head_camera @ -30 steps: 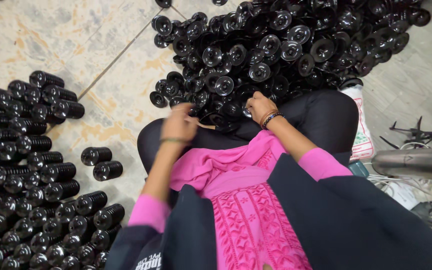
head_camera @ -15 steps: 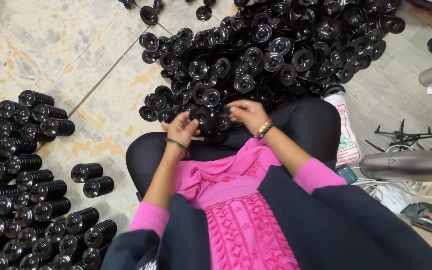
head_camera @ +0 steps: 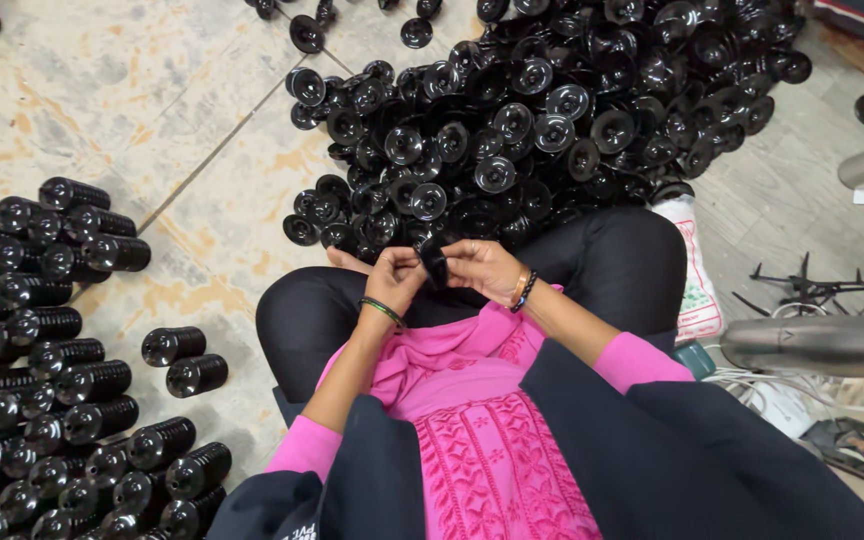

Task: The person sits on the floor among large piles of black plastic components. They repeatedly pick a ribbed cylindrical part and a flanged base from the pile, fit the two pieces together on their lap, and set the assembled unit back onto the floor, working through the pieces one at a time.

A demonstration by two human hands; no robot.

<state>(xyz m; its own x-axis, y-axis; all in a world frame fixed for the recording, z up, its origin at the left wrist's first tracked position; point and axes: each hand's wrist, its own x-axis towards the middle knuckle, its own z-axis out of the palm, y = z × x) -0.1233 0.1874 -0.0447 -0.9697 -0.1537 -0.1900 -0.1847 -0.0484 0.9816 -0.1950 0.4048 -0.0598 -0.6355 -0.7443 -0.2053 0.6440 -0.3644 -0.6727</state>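
Both hands pinch one small black part over the lap.

The part (head_camera: 436, 262) is a glossy black round piece, mostly hidden between the fingers, so its full shape cannot be told. It sits between the left hand (head_camera: 395, 279) and the right hand (head_camera: 482, 268), which meet just above the crossed black-clad legs (head_camera: 612, 262). Each grip is pressed together on the part, fingertips closed on it from either side. Just beyond the grips a big pile (head_camera: 542, 110) of the same black parts reaches almost to the knees. Well to the left of the grips, stacked black cylinders (head_camera: 42, 360) lie in rows, with a band of bare tiled floor (head_camera: 152, 120) between them and the pile. To the right lie a printed bag (head_camera: 694, 270) and a metal tube (head_camera: 817, 345).
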